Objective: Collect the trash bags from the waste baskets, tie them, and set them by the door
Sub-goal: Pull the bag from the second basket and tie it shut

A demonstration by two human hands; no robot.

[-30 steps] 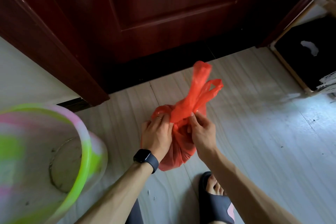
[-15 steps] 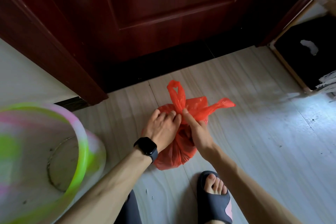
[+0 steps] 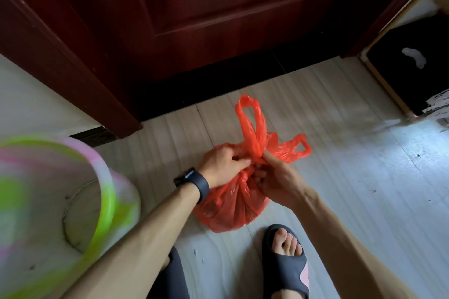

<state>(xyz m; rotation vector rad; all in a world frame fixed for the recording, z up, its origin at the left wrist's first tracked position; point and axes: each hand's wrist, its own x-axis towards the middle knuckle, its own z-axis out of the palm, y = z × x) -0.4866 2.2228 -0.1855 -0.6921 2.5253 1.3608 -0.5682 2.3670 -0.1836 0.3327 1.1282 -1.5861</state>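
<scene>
A full red plastic trash bag (image 3: pixel 230 209) rests on the pale floor just in front of the dark wooden door (image 3: pixel 218 19). My left hand (image 3: pixel 222 165), with a dark watch on its wrist, pinches the bag's gathered neck from the left. From the right, my right hand (image 3: pixel 274 179) grips the same neck. One red handle loop (image 3: pixel 250 124) stands up above my fingers, and the other loop (image 3: pixel 295 149) lies out to the right. The knot itself is hidden between my fingers.
An empty green-and-pink waste basket (image 3: pixel 48 201) stands at the lower left, close to my left forearm. My feet in dark slippers (image 3: pixel 286 262) are just below the bag. A dark cabinet (image 3: pixel 418 68) stands at the right beside the door frame.
The two handles, held up together one second ago, have been crossed and spread: one loop now stands up, the other points right. Both hands have closed in tighter on the neck.
</scene>
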